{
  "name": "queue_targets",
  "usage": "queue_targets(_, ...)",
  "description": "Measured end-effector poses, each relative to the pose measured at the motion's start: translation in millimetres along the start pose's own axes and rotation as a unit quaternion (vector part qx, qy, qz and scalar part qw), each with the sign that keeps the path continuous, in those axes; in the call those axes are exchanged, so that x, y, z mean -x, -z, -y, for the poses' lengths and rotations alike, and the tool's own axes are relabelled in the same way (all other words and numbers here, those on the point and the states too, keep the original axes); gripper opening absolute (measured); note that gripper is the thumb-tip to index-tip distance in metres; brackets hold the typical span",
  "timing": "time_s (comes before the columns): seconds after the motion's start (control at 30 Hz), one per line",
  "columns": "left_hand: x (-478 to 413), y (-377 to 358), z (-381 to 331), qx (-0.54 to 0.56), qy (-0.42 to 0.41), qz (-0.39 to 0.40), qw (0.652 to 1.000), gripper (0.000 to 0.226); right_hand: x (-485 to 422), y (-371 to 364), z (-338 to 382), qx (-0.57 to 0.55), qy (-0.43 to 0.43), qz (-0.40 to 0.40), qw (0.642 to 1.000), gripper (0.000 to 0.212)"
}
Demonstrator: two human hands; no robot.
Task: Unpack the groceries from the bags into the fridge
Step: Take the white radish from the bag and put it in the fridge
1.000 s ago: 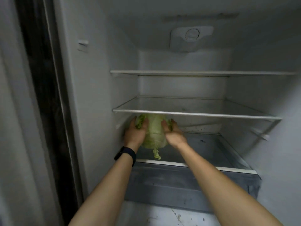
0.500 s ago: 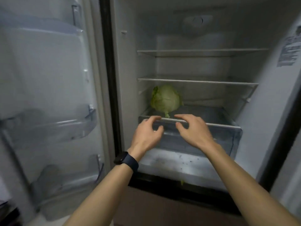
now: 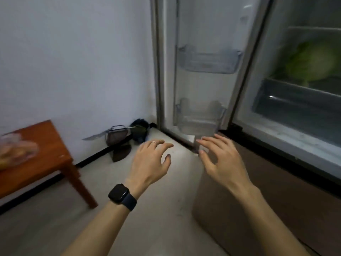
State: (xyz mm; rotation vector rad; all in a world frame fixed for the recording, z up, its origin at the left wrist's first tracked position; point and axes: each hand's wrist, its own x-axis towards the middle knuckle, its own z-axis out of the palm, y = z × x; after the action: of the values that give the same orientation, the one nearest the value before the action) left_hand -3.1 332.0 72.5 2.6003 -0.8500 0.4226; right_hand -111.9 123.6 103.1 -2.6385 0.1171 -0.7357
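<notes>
A green cabbage [image 3: 311,64] lies inside the open fridge [image 3: 287,133] at the far right, above the grey drawer [image 3: 295,102]. My left hand [image 3: 150,163], with a black watch on the wrist, hovers over the floor with fingers spread and holds nothing. My right hand [image 3: 219,159] hovers beside it, fingers relaxed and empty, in front of the fridge's lower edge. A clear bag of groceries [image 3: 14,152] lies blurred on the wooden table at the far left.
The fridge door [image 3: 206,71] stands open with clear shelves in it. A low orange-brown wooden table [image 3: 48,156] stands at the left. Dark bags and a knife-like object [image 3: 121,139] lie against the white wall in the corner. Pale floor [image 3: 162,209] spreads below my hands.
My hands let go of the cabbage, left it in the fridge and drew back. My view has swung left and down, away from the fridge interior toward the floor and table.
</notes>
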Motion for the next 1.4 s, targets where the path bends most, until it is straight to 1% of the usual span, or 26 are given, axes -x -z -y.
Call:
queue_targets(0.17, 107.6, 67.7, 134.7, -0.092, 0.141, -0.001, 0.986, 0.04, -14.9, -103.2, 129.9, -0.046, 0.106, 0.096, 0.989, 0.034)
queue_targets(0.33, 229.0, 157.2, 259.4, -0.149, 0.283, -0.022, 0.947, 0.041, -4.3, -192.1, 298.4, -0.086, 0.214, 0.147, 0.962, 0.036)
queue_targets(0.5, 346.4, 240.5, 371.0, -0.18, 0.372, -0.05, 0.909, 0.042, 22.0, -261.8, 460.5, -0.11, 0.297, 0.189, 0.929, 0.04)
queue_targets(0.67, 437.6, 295.1, 443.0, -0.183, 0.442, -0.064, 0.876, 0.042, 49.4, -306.9, 584.0, -0.145, 0.338, 0.235, 0.9, 0.044)
queue_targets(0.8, 484.6, 322.6, 480.5, -0.175, 0.472, -0.066, 0.861, 0.043, 65.0, -329.3, 648.6, -0.16, 0.365, 0.252, 0.882, 0.044)
queue_targets(0.9, 516.8, 340.2, 516.9, -0.17, 0.505, -0.08, 0.843, 0.041, 74.6, -353.7, 698.0, -0.173, 0.383, 0.271, 0.866, 0.044)
queue_targets(1.07, 549.7, 356.0, 579.1, -0.174, 0.532, -0.07, 0.826, 0.041, 80.1, -407.7, 763.9, -0.182, 0.389, 0.296, 0.853, 0.045)
queue_targets(1.23, 568.9, 368.0, 661.6, -0.17, 0.549, -0.049, 0.817, 0.042, 77.2, -474.8, 823.7, -0.185, 0.387, 0.322, 0.844, 0.046)
queue_targets(1.4, 581.9, 372.6, 748.6, -0.136, 0.58, -0.029, 0.802, 0.041, 62.7, -547.1, 886.5, -0.182, 0.369, 0.354, 0.839, 0.047)
